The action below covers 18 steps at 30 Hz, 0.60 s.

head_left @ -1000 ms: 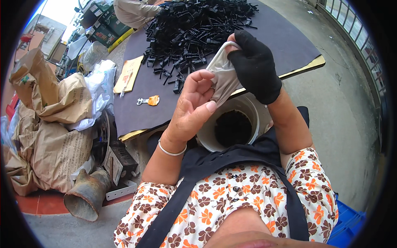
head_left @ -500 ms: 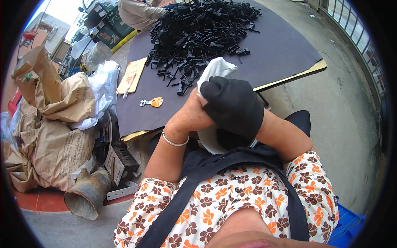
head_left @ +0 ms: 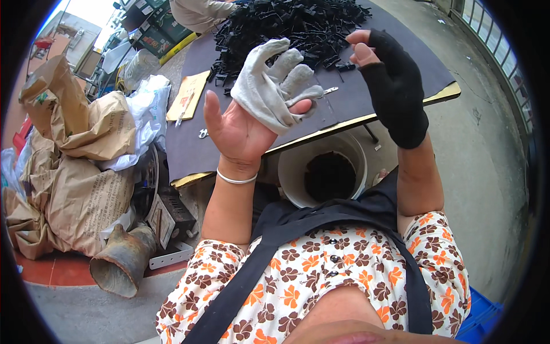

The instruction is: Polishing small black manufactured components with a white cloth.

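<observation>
My left hand (head_left: 249, 123) is raised over the near table edge with its fingers spread. A whitish cloth glove (head_left: 266, 92) covers its fingers, while the thumb and much of the palm are bare. To the right, my right hand (head_left: 395, 86) is held up in a black glove (head_left: 398, 100) with bare fingertips showing. Its thumb and forefinger are bent and apart, with nothing seen between them. Behind both hands a big pile of small black plastic parts (head_left: 275, 26) lies on the table (head_left: 186, 146). Partly hidden by my left hand is a small metal tool (head_left: 203, 133).
A white bucket (head_left: 361, 155) with dark contents stands below the table edge. Brown paper sacks (head_left: 86, 200), a white bag (head_left: 149, 103) and a rusty pipe (head_left: 117, 266) lie at left. A yellowish pad (head_left: 186, 94) is on the table. Another person's sleeve (head_left: 197, 14) shows at the far side.
My hands were together, the right one wrapped over the left's glove. They have parted: the right moved up and right, and the left opened out, fingers spread.
</observation>
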### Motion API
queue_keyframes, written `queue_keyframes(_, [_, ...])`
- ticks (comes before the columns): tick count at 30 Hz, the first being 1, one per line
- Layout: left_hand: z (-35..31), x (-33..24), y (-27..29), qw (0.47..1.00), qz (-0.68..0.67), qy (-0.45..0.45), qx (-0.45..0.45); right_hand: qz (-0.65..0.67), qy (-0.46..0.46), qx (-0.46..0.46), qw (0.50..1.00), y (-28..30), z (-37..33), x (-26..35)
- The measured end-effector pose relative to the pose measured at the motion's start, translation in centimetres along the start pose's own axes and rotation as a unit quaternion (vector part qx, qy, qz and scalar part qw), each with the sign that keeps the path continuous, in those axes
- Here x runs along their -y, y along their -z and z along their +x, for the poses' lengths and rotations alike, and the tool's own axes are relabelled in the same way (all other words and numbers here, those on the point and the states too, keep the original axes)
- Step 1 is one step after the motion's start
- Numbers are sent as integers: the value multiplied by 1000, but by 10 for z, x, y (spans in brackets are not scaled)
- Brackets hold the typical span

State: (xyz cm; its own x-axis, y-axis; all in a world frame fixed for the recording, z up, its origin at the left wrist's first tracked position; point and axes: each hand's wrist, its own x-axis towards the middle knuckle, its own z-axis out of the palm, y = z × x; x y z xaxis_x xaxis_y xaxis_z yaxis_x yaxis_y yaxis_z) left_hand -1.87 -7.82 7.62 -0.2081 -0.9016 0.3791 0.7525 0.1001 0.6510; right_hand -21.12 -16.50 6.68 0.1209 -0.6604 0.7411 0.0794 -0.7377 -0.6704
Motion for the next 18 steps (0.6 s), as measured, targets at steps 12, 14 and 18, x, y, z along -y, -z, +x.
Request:
queue_keyframes(12, [-12,5,2,987,157,25,-39,240,-229,-38,943,-10,2,-20])
queue_keyframes(14, [-15,7,2,988,130,35,-81,242,-244,-23,939,-4,3,-18])
queue_keyframes(18, [-16,7,5,986,137,34,-85,246,-256,-25,934,-9,3,-22])
